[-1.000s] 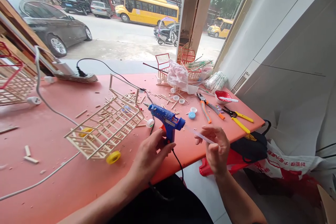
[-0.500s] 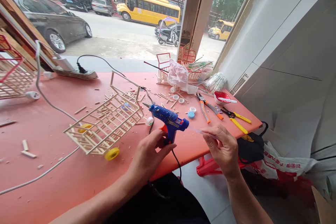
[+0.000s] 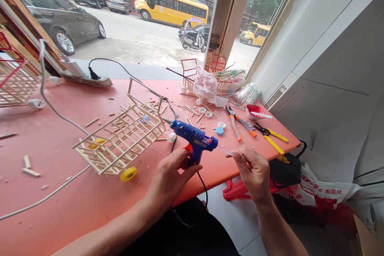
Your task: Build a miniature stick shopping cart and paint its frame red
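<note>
My left hand (image 3: 169,178) is wrapped round the handle of a blue hot-glue gun (image 3: 193,138), whose nozzle points left toward a small cart built of wooden sticks (image 3: 120,138) with yellow wheels, lying tipped on the orange table (image 3: 75,204). My right hand (image 3: 252,170) pinches a clear glue stick (image 3: 225,151) that sits in the back of the gun. The gun's black cord hangs off the table edge below my left hand.
Pliers (image 3: 238,122) and yellow-handled cutters (image 3: 273,136) lie at the right. A red dish (image 3: 254,110), bottle caps, a plastic bag (image 3: 205,84) and more stick carts (image 3: 216,66) stand at the back. A power strip (image 3: 87,80) and white cable cross the left.
My right hand has moved in toward the gun, and less of the glue stick shows behind it. The gun has shifted slightly. The cart has not moved.
</note>
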Tool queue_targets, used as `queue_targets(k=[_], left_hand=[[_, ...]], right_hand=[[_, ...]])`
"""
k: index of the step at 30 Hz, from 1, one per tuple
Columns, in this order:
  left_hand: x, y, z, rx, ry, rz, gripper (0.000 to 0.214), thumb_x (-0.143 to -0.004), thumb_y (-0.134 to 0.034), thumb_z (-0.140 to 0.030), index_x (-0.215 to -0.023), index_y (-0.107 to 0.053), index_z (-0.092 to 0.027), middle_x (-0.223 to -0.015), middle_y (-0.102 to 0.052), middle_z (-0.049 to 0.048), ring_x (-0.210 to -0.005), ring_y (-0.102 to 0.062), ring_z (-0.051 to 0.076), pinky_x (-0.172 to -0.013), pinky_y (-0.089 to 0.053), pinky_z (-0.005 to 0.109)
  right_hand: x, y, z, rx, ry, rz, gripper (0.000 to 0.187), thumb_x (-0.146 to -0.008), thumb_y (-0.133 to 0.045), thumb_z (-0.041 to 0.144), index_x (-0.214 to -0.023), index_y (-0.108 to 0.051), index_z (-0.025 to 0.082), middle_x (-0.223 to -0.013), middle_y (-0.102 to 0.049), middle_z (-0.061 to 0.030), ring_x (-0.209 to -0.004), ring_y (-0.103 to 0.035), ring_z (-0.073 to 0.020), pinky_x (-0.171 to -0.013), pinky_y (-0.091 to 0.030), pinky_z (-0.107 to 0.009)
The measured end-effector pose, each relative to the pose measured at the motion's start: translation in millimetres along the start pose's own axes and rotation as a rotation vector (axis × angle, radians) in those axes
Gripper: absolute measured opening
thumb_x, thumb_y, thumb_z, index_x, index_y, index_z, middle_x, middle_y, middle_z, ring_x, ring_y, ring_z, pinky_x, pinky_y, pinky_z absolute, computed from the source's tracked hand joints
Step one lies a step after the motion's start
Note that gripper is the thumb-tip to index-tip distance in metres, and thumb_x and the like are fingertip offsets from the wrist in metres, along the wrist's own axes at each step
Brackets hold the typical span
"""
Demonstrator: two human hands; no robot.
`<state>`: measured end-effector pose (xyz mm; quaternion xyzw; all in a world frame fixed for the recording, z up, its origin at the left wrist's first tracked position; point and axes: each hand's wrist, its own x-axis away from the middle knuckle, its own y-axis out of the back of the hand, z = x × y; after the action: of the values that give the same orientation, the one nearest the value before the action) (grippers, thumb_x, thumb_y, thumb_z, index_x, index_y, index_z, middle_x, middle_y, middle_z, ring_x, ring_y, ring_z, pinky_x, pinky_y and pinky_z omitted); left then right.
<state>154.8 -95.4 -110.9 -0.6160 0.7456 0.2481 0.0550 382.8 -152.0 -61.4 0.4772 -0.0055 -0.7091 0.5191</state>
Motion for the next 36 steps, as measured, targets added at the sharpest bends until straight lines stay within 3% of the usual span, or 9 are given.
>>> queue_targets(k=[5, 9, 15, 23, 29, 36], left_hand=[[-1, -0.1, -1, 0.012, -0.043, 0.009, 0.017, -0.086, -0.079, -0.025, -0.076, -0.066, -0.021, -0.069, -0.059, -0.0051, -0.058, -0.052, 0.010, -0.057, -0.045, 0.019], [-1, -0.4, -1, 0.031, -0.064, 0.027, 0.007, -0.088, -0.078, -0.024, -0.085, -0.072, -0.021, -0.075, -0.064, -0.0038, -0.060, -0.053, 0.009, -0.057, -0.045, 0.017], [-1, -3.3, 4, 0.037, -0.031, 0.069, 0.009, -0.089, -0.074, -0.025, -0.082, -0.070, -0.021, -0.074, -0.061, -0.0037, -0.059, -0.051, 0.010, -0.055, -0.044, 0.018], [-1, -2.8, 3, -0.034, 0.023, 0.081, 0.017, -0.085, -0.075, -0.030, -0.076, -0.064, -0.022, -0.069, -0.056, -0.0043, -0.058, -0.046, 0.012, -0.058, -0.046, 0.022], [-1, -1.2, 0, -0.041, 0.058, 0.089, 0.029, -0.084, -0.074, -0.033, -0.066, -0.053, -0.022, -0.066, -0.049, -0.0051, -0.057, -0.044, 0.012, -0.056, -0.045, 0.022], [-2, -1.4, -1, -0.046, 0.079, 0.091, 0.029, -0.082, -0.073, -0.034, -0.064, -0.053, -0.022, -0.063, -0.047, -0.0054, -0.055, -0.043, 0.011, -0.054, -0.042, 0.022]], right_hand=[[0, 2, -4, 0.002, 0.014, 0.035, 0.011, -0.105, -0.070, 0.018, -0.108, -0.078, 0.024, -0.088, -0.080, 0.0007, -0.075, -0.076, -0.0134, -0.070, -0.060, -0.021], [-5, 5, -4, 0.055, 0.121, 0.083, 0.023, -0.105, -0.070, 0.014, -0.124, -0.077, 0.026, -0.108, -0.086, -0.0026, -0.095, -0.082, -0.0160, -0.083, -0.064, -0.022], [-11, 3, -5, 0.113, 0.190, 0.094, 0.021, -0.106, -0.068, 0.011, -0.118, -0.077, 0.025, -0.103, -0.086, -0.0013, -0.093, -0.082, -0.0147, -0.090, -0.063, -0.022], [-10, 1, -10, 0.133, 0.134, 0.134, 0.017, -0.110, -0.062, 0.017, -0.107, -0.078, 0.022, -0.090, -0.083, -0.0035, -0.081, -0.081, -0.0172, -0.078, -0.065, -0.026], [-13, 3, -12, 0.155, 0.143, 0.187, 0.019, -0.110, -0.062, 0.019, -0.110, -0.081, 0.023, -0.095, -0.086, -0.0048, -0.084, -0.083, -0.0189, -0.079, -0.066, -0.028], [-15, 1, -13, 0.111, 0.151, 0.188, 0.021, -0.110, -0.062, 0.020, -0.116, -0.082, 0.024, -0.100, -0.088, -0.0052, -0.090, -0.084, -0.0190, -0.084, -0.067, -0.027]])
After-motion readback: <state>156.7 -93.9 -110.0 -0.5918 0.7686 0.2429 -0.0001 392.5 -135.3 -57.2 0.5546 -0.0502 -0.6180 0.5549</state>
